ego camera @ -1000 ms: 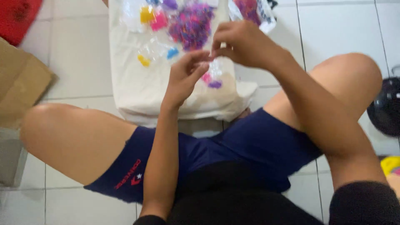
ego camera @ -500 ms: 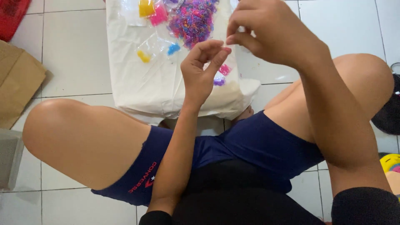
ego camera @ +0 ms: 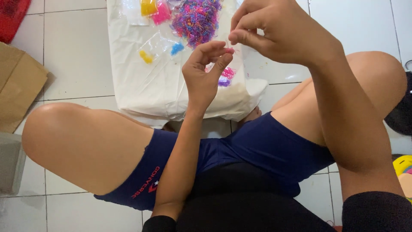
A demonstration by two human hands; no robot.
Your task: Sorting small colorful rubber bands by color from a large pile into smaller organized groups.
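Cardboard (ego camera: 19,92) lies flat on the tile at far left, out of the way. White cloth (ego camera: 137,86) spread on the floor keeps the small stuff together — clear bags of yellow (ego camera: 146,56) and blue bits (ego camera: 177,48), a heap of purple-pink bands (ego camera: 197,19) at the top. Left hand (ego camera: 205,73) raised, fingers curled, thumb and forefinger nearly closed; right hand (ego camera: 279,32) pinches down to meet it — something tiny and pink between them, too small to tell.
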